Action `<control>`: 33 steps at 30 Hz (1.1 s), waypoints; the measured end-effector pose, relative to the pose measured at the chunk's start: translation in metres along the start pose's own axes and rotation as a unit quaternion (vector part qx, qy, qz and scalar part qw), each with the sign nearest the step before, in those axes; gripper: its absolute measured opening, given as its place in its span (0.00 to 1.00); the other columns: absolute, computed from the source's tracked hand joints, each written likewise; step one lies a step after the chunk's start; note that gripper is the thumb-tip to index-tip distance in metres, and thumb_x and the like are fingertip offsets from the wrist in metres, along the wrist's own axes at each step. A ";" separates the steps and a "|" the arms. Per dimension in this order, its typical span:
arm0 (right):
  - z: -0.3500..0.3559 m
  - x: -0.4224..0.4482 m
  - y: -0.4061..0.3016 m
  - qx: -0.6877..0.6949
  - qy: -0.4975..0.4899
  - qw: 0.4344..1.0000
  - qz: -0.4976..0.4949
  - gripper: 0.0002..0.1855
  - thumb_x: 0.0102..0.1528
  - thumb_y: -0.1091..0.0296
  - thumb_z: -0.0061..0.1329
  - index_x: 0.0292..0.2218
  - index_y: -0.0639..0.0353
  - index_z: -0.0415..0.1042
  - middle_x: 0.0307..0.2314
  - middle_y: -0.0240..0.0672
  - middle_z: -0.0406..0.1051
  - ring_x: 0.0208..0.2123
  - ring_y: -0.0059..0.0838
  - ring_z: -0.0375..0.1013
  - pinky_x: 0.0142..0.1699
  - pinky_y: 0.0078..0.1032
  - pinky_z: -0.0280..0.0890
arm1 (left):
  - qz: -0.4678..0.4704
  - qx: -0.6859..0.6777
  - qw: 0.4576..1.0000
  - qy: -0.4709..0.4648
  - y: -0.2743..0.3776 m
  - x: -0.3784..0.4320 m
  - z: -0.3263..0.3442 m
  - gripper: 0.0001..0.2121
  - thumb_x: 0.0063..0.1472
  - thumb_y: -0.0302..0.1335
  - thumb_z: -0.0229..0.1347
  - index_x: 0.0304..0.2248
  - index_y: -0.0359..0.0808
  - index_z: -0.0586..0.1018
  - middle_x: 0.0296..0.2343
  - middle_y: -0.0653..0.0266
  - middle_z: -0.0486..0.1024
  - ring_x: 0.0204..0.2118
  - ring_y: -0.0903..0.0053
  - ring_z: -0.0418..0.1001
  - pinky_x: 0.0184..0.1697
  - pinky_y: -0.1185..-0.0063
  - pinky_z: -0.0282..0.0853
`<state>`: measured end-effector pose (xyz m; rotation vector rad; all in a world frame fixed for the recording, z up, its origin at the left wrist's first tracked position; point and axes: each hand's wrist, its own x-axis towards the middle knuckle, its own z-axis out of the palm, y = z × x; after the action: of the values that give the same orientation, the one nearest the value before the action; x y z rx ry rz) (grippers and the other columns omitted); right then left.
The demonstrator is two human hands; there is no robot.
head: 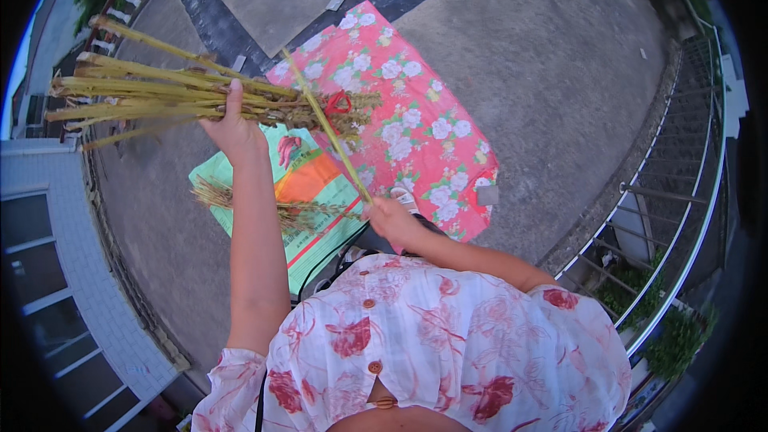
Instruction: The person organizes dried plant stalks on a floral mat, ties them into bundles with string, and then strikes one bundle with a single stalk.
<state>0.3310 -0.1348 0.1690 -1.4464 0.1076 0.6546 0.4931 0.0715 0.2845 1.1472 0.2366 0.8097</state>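
Note:
My left hand (236, 132) grips a bundle of dry plant stalks (150, 93), thick cut ends to the left. The seed heads (354, 109), tied with a red string (338, 102), hang over a pink floral cloth (414, 126) on the ground. In my right hand (390, 220) is the lower end of a thin yellowish stick (327, 126), which slants up across the tied heads. Whether it touches them I cannot tell. Below the bundle, a green printed sack (318, 249) lies flat with a small bunch of dry seed stalks (294, 214) on it.
A grey block (487, 195) sits on the cloth's lower right edge. Pale flat pieces (336, 2) lie near its upper edge. A metal railing (684, 252) curves along the right of the concrete floor (528, 60); a tiled wall (90, 240) stands at the left.

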 end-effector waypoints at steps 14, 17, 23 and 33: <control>-0.006 -0.001 0.005 -0.060 -0.033 0.997 -0.024 0.15 0.54 0.60 0.37 0.26 0.62 0.69 0.14 0.38 0.64 0.19 0.29 0.65 0.26 0.27 0.59 | -0.009 -0.004 1.000 -0.017 0.000 -0.005 0.002 0.23 0.47 0.14 0.55 0.43 0.33 0.62 0.41 0.62 0.64 0.42 0.76 0.64 0.44 0.78 0.63; -0.014 0.003 -0.019 0.073 0.058 0.995 0.044 0.13 0.53 0.63 0.37 0.26 0.60 0.69 0.14 0.36 0.63 0.19 0.26 0.64 0.25 0.25 0.58 | 0.002 0.001 1.000 -0.018 0.001 -0.004 -0.003 0.23 0.47 0.14 0.55 0.43 0.33 0.62 0.41 0.62 0.64 0.42 0.75 0.64 0.44 0.78 0.63; -0.008 0.001 -0.001 -0.013 0.038 0.999 -0.028 0.12 0.53 0.63 0.38 0.25 0.60 0.68 0.12 0.34 0.61 0.18 0.25 0.62 0.25 0.26 0.57 | 0.011 0.012 1.000 -0.012 -0.001 -0.006 -0.002 0.21 0.49 0.14 0.54 0.43 0.34 0.64 0.40 0.62 0.66 0.40 0.75 0.66 0.43 0.77 0.65; -0.008 -0.005 0.013 0.002 -0.005 0.995 -0.096 0.11 0.53 0.65 0.37 0.26 0.59 0.68 0.14 0.28 0.61 0.18 0.19 0.60 0.23 0.21 0.56 | -0.011 -0.009 1.000 -0.019 -0.001 -0.008 -0.003 0.23 0.47 0.13 0.55 0.44 0.33 0.63 0.40 0.62 0.64 0.40 0.76 0.65 0.45 0.78 0.62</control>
<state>0.3227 -0.1441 0.1583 -1.4286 -0.0377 0.5032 0.4865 0.0681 0.2812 1.1396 0.2092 0.7687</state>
